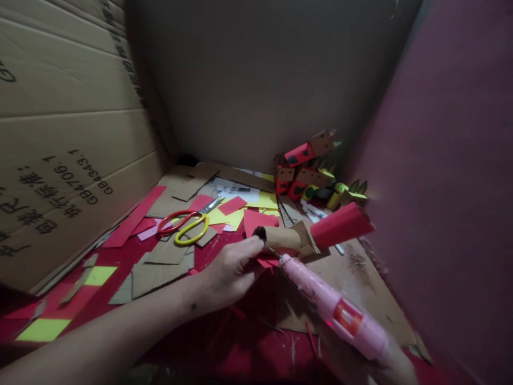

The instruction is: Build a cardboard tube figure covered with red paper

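Observation:
My left hand (pixel 234 270) is closed on the near end of a brown cardboard tube (pixel 282 238), with its thumb by the dark opening. In my right hand (pixel 396 363), mostly hidden at the lower right, is a pink glue gun (pixel 331 302) with a small red light on. Its nozzle points at the tube's underside; whether they touch, I cannot tell. Red paper shows below the tube. Just beyond lies a red paper tube (pixel 342 224); I cannot tell whether the two are joined.
Scissors (pixel 190 222) with red and yellow handles lie left among paper and cardboard scraps (pixel 162 275). Several decorated paper tubes (pixel 300 171) are stacked at the back. White pens (pixel 315 212) lie beside them. A cardboard box wall (pixel 72 133) rises left, a pinkish wall (pixel 449 203) right.

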A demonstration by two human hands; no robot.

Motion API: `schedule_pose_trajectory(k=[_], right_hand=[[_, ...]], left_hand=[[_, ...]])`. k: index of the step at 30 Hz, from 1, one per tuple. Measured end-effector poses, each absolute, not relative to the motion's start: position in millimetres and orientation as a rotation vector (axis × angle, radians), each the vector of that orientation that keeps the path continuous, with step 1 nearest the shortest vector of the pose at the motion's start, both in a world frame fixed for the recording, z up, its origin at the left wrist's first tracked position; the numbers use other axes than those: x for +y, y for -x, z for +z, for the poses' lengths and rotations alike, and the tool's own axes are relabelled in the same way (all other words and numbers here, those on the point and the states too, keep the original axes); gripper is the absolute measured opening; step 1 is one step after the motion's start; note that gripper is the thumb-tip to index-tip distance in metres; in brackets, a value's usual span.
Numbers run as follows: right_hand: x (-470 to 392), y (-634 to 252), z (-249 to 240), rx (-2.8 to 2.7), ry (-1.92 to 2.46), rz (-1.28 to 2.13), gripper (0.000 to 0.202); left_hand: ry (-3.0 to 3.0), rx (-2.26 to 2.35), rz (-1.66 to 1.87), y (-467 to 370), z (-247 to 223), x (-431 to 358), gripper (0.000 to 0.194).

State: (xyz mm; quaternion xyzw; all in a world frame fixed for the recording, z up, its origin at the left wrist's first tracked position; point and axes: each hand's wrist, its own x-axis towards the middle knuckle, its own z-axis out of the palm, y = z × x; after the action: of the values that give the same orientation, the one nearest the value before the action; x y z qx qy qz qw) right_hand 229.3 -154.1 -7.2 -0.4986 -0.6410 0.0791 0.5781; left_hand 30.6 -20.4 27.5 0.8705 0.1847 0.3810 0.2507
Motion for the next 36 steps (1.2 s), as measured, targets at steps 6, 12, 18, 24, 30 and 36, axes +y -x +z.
schedule_pose_trajectory(k=[6, 12, 18, 24, 30, 36], right_hand=[[-158.1, -222.3, -4.0, -1.531, 1.164, 0.283, 0.031], [-158.5, -220.7, -2.9, -1.537, 1.143, 0.357, 0.032], [-152.6, -219.5, -1.8, -1.516, 1.153, 0.399, 0.03], [-149.9, -225.8, -0.1, -1.522, 1.165, 0.391, 0.034], [-157.1, -221.8, 14.3, -1.511, 1.21, 0.415, 0.034], [-156.4, -212.0, 12.7, -1.457, 1.18, 0.387, 0.037]], left_hand=[[-2.369, 0.506, 1.027, -31.4, 29.8, -21.4, 0.016], [-2.372, 0.508, 1.027, -31.3, 30.7, -22.1, 0.019], [-2.37, 0.492, 1.02, -31.0, 29.1, -21.3, 0.02], [-2.381, 0.487, 1.036, -31.0, 26.2, -19.4, 0.025], [-2.369, 0.489, 1.028, -31.4, 27.6, -20.0, 0.023], [-2.369, 0.483, 1.024, -30.7, 25.4, -19.8, 0.026]])
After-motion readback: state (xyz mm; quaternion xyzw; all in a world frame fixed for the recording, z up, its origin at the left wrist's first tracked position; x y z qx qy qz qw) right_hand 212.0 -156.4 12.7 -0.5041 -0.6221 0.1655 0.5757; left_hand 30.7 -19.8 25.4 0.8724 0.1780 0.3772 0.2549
